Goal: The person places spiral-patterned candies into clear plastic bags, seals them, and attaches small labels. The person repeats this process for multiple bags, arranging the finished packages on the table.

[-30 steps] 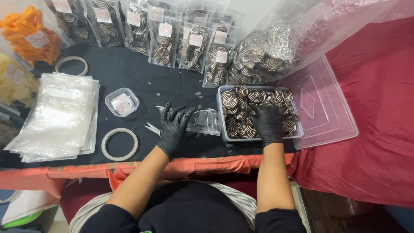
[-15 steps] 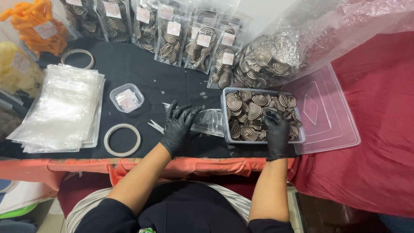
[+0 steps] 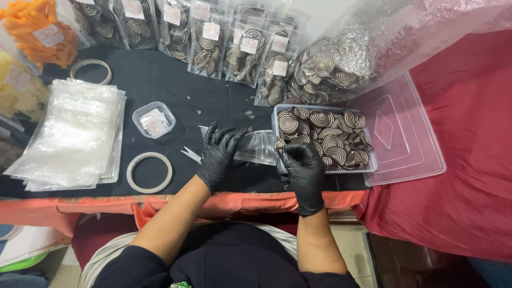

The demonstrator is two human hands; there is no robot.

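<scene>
Both my hands wear black gloves. My left hand [image 3: 218, 152] grips the open end of a small clear plastic bag [image 3: 258, 148] lying on the black table cover. My right hand [image 3: 304, 169] is at the near left corner of a clear plastic tub [image 3: 373, 166]. Its fingertips pinch a brown-and-cream spiral cookie [image 3: 280, 143] right beside the bag's mouth. The tub is full of several such spiral cookies [image 3: 333, 136].
The tub's clear lid [image 3: 405, 133] lies to its right on red cloth. A stack of empty clear bags [image 3: 74, 133], a small box of labels [image 3: 153, 118], two tape rings [image 3: 149, 172] and scissors [image 3: 190, 154] lie to the left. Filled cookie packets [image 3: 240, 50] line the back.
My right hand has come out of the middle of the tub to its near left corner, next to the bag. My left hand has stayed on the bag.
</scene>
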